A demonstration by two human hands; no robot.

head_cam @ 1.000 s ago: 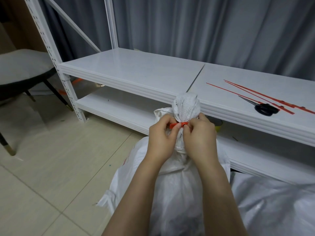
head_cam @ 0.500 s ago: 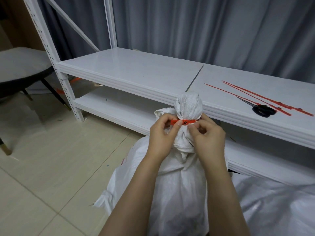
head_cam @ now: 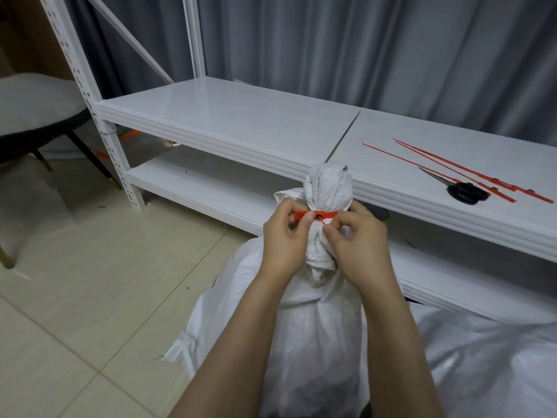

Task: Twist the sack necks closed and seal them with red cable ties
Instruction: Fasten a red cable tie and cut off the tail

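- Grey curtains [head_cam: 361,55] hang behind a white shelving rack [head_cam: 241,128]; the sack [head_cam: 316,327] stands on the tiled floor just in front of it, between the person's forearms.
- Its twisted neck [head_cam: 327,188] bunches into a knob above the red cable tie [head_cam: 315,215], which circles it.
- The left hand [head_cam: 283,239] pinches the tie's flat tab; the right hand [head_cam: 358,245], fingers curled, pinches the thin tail just below the lock.
- Woven cloth looks soft, light and rather slick, so the twist would likely loosen if released. The tie seems stiff yet bendy, best gripped at head and tail.
- Spare ties [head_cam: 470,173] and scissors [head_cam: 465,191] lie on the upper shelf, well apart.
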